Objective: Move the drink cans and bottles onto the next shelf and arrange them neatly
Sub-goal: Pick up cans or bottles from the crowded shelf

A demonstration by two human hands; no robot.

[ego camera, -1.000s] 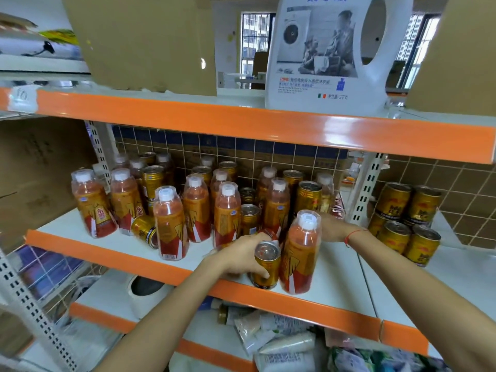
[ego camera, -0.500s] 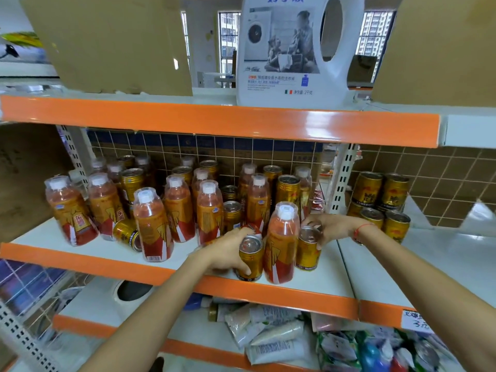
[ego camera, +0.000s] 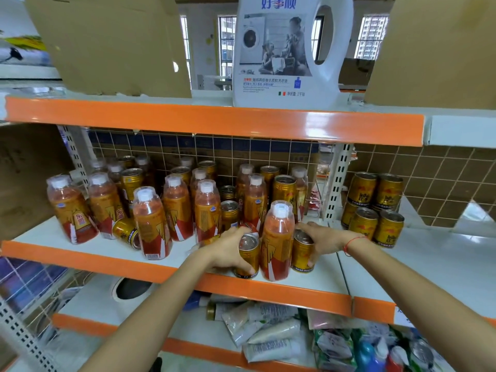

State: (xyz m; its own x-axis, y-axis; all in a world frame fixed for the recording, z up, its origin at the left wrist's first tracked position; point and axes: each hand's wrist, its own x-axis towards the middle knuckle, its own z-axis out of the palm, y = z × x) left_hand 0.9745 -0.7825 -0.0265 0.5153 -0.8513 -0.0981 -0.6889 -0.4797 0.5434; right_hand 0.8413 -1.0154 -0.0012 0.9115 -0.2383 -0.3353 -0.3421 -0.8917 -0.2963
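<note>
Gold cans sit at the near edge of the shelf [ego camera: 308,280], one in each hand. The left hand [ego camera: 228,248] curls round the left can [ego camera: 248,255]; the right hand [ego camera: 326,238] wraps the right can [ego camera: 302,252], thumb over its top. Between them, touching both, a bottle [ego camera: 276,242] stands upright. Further left, a fallen can [ego camera: 126,232] lies among upright bottles, with more bottles and cans crowded behind to the far tiled wall. On the next shelf [ego camera: 429,264] to the right, stacked cans [ego camera: 374,208] stand in a tidy group.
</note>
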